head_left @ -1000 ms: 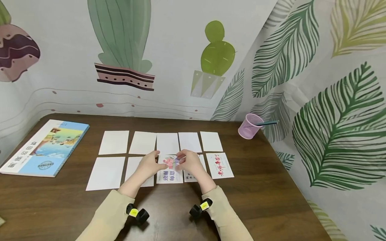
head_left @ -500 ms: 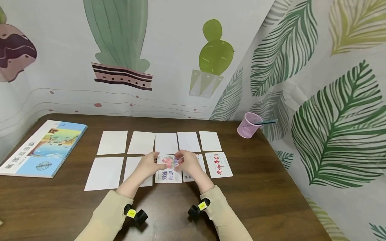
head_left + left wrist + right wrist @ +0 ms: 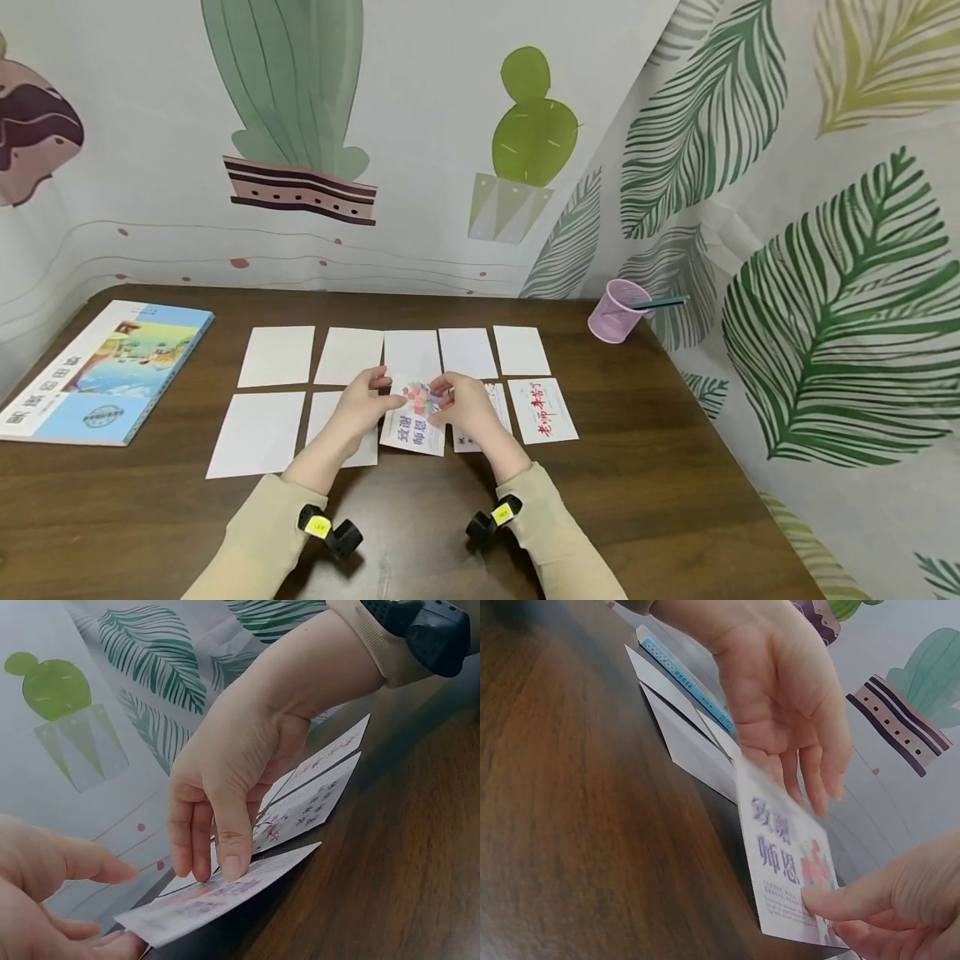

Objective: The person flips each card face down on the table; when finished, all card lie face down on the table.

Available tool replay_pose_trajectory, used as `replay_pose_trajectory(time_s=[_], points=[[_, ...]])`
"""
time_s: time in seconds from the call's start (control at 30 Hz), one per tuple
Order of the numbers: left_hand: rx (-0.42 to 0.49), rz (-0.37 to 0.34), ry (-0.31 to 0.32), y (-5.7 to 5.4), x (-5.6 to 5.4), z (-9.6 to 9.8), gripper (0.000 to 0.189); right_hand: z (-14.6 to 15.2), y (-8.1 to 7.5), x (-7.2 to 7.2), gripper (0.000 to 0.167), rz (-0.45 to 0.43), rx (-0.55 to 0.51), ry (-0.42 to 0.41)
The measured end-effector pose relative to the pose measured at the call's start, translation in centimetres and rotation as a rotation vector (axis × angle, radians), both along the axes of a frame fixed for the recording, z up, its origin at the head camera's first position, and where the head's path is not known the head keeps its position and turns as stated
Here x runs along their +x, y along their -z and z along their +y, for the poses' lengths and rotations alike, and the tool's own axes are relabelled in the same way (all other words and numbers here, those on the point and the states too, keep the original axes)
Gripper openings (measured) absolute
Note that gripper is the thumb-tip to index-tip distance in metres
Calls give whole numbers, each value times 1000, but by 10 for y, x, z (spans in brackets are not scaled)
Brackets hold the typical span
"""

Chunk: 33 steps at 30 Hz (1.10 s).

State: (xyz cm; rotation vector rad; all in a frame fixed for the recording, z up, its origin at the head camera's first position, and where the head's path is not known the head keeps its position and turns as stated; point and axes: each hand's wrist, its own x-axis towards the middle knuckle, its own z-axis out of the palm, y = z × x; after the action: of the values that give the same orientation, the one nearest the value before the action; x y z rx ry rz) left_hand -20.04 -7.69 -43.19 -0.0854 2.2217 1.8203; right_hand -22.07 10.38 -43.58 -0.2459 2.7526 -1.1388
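A printed card with pink flowers and purple characters is raised at a slant over the table in the front row. My right hand pinches its right side, thumb on the printed face and fingers beneath. At the card's left edge is my left hand, thumb and index finger parted. In the left wrist view its lower fingers reach just under the card's edge. Right of the raised card lie a partly hidden card with dark characters and a card with red characters.
Several blank white cards lie in two rows on the brown table. A thick book lies at the left. At the back right edge, a pink cup leans with dark sticks in it, near the patterned wall.
The flower card has come up off the table and turned to a slant, its near edge shifting left. My left hand has moved slightly left and its fingers have spread from the card.
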Motion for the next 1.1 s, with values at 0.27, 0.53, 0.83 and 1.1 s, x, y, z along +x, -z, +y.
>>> replay_pose_trajectory(time_s=[0.27,0.53,0.83,1.1], points=[[43,-18,129,4,-1,-4,52,2,-3,1,39,-4,-39,-8],[98,-14,281,1,-2,-16,49,4,-2,1,39,26,-36,-21],[82,32,157,-11,-2,-16,52,0,-18,7,25,108,-118,-18],[76,112,113,-14,-2,-8,52,-7,-30,15,37,158,-227,-101]])
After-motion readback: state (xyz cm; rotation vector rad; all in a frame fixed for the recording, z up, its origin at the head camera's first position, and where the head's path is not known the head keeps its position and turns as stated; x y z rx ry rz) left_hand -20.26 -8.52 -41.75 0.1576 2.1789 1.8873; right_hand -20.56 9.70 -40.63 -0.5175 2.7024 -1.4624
